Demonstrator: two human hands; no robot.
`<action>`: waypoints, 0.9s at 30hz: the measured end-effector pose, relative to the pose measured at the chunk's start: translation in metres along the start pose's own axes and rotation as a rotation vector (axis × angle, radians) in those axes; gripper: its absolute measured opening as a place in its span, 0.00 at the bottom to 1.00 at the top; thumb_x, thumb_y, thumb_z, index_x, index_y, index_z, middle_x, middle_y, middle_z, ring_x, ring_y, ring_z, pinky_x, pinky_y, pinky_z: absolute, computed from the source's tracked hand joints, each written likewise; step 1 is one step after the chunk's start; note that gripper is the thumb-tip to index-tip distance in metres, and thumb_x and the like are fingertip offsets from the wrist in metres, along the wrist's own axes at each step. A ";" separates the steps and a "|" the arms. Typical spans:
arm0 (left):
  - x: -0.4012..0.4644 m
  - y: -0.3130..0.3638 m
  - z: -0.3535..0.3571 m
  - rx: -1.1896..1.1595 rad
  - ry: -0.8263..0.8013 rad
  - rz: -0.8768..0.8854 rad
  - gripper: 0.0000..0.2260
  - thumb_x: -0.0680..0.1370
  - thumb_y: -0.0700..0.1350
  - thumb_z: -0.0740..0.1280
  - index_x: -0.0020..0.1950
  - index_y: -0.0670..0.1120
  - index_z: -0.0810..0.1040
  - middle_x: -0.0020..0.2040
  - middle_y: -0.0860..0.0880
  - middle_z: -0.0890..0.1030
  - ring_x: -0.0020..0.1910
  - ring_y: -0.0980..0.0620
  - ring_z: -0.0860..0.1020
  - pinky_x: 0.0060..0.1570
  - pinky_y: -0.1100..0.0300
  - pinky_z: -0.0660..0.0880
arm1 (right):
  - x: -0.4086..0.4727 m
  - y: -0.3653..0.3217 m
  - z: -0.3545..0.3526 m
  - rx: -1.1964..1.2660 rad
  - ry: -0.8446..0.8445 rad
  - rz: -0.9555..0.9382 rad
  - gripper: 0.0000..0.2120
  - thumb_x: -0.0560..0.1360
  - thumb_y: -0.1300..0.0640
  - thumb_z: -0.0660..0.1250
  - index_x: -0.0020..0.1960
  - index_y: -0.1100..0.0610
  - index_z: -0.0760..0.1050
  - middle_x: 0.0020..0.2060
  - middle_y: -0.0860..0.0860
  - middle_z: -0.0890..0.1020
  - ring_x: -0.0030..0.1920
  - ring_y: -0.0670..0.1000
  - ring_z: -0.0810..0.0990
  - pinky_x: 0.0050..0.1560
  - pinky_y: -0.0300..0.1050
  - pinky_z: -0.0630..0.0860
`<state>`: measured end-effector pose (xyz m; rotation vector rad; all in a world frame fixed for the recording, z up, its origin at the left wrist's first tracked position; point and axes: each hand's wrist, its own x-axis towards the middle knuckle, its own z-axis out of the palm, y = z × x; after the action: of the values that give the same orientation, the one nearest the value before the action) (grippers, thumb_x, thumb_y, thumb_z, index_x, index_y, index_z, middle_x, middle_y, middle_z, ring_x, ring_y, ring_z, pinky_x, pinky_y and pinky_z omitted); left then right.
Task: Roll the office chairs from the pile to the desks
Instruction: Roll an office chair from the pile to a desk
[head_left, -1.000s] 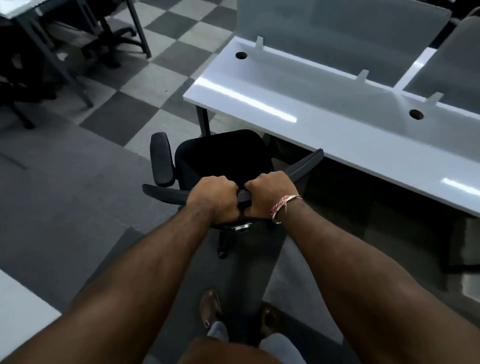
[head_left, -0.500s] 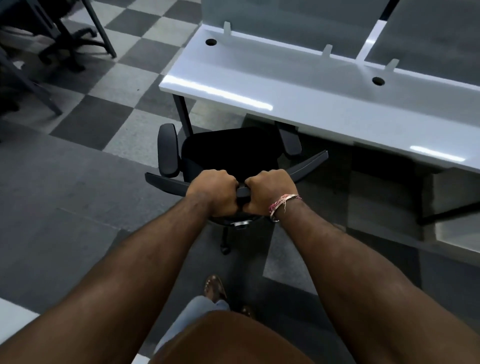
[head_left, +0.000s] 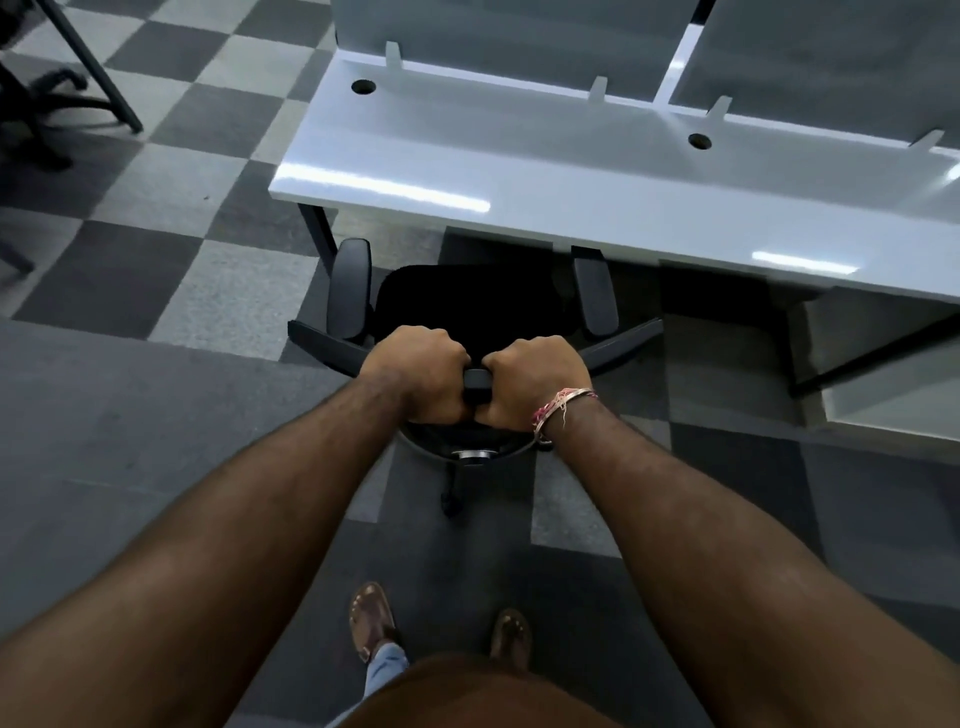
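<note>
Head view: a black chair (head_left: 467, 296) is gripped by its backrest top, with the left hand (head_left: 423, 376) and right hand (head_left: 530, 382) clenched side by side around the rim, knuckles up and fingers curled over the edge. A thread band (head_left: 558, 408) is worn on the right wrist. The chair is faced toward a white desk (head_left: 571, 171), near its left front corner. The seat front and the tips of both armrests are set at the desk's front edge; the right armrest tip appears just tucked beneath it, while the left one lies beside the desk leg (head_left: 318, 228). One castor (head_left: 451, 501) is seen behind the seat, on the grey checkered floor (head_left: 171, 197). Two cable holes are cut along the desk's back edge, in front of a frosted screen (head_left: 519, 31). Another chair's base (head_left: 49, 96) is visible at the upper left, beside a second desk's leg. Sandalled feet are planted behind the chair.

This chair is judged all but delivered: only a short final push under the desk and a release remain. The pile is not shown, so the number of chairs left to be rolled cannot be told.
</note>
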<state>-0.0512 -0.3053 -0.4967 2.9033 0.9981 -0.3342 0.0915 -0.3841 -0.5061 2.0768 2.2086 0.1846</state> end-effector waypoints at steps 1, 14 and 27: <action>0.000 -0.009 0.000 0.005 -0.002 0.012 0.15 0.70 0.64 0.66 0.35 0.53 0.75 0.31 0.54 0.76 0.31 0.51 0.76 0.37 0.56 0.79 | 0.005 -0.007 -0.001 0.004 -0.001 0.016 0.20 0.64 0.31 0.65 0.33 0.49 0.75 0.27 0.47 0.77 0.27 0.53 0.76 0.32 0.42 0.68; 0.033 -0.076 -0.002 0.040 0.048 0.135 0.15 0.72 0.64 0.65 0.38 0.53 0.78 0.32 0.54 0.76 0.32 0.50 0.78 0.37 0.54 0.80 | 0.064 -0.028 -0.001 -0.014 -0.011 0.163 0.22 0.65 0.30 0.63 0.35 0.49 0.76 0.28 0.47 0.78 0.29 0.53 0.78 0.32 0.42 0.66; 0.117 -0.084 -0.020 0.031 0.054 0.124 0.15 0.71 0.63 0.66 0.37 0.53 0.78 0.30 0.54 0.74 0.31 0.50 0.76 0.35 0.56 0.76 | 0.122 0.039 0.016 0.007 0.019 0.145 0.21 0.64 0.31 0.64 0.33 0.49 0.67 0.28 0.47 0.78 0.29 0.54 0.78 0.32 0.43 0.69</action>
<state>-0.0097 -0.1661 -0.5013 2.9993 0.8206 -0.2678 0.1253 -0.2600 -0.5148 2.2496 2.0716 0.2096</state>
